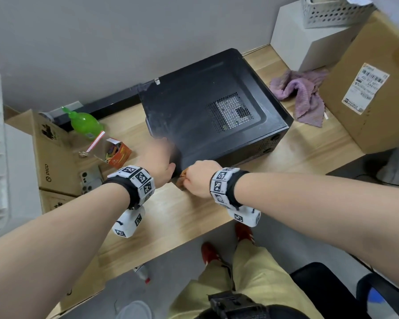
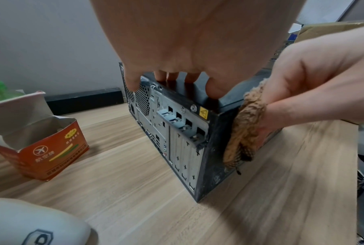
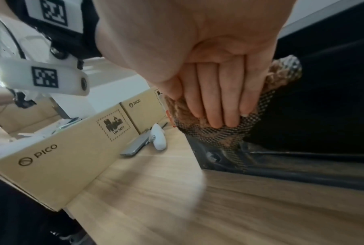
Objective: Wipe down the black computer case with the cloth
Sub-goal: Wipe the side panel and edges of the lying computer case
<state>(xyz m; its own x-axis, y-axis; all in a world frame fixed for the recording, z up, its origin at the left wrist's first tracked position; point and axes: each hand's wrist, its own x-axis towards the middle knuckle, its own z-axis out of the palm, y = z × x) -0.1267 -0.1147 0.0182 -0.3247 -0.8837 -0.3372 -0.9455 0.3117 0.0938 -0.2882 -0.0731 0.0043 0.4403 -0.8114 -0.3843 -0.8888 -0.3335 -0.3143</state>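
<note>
1. The black computer case (image 1: 214,107) lies on its side on the wooden desk (image 1: 189,210), its metal rear panel turned left; the right hand (image 1: 199,178) has its fingers curled over a bunched brown cloth (image 2: 245,126), pressing it flat against the near side wall of the case, close to the near-left corner.
2. The left hand (image 1: 158,162) steadies that same corner, fingers hooked over the top edge and thumb against the rear panel; it holds the case and nothing else.
3. To do this stroke well, I judge the cloth should travel rightward along the near wall in long overlapping passes, with the left hand braced so that the case does not skid; the top panel looks dusty and streaked, so it probably needs a pass as well.
4. Keep the cloth off the rear slots and the mesh vent (image 1: 230,111), where fibres could snag.
5. Around: an open orange box (image 1: 115,153) and a green bottle (image 1: 84,122) to the left, cardboard boxes (image 1: 53,162) farther left, a purple cloth (image 1: 302,95) and a large carton (image 1: 373,88) to the right; none blocks the near wall.
</note>
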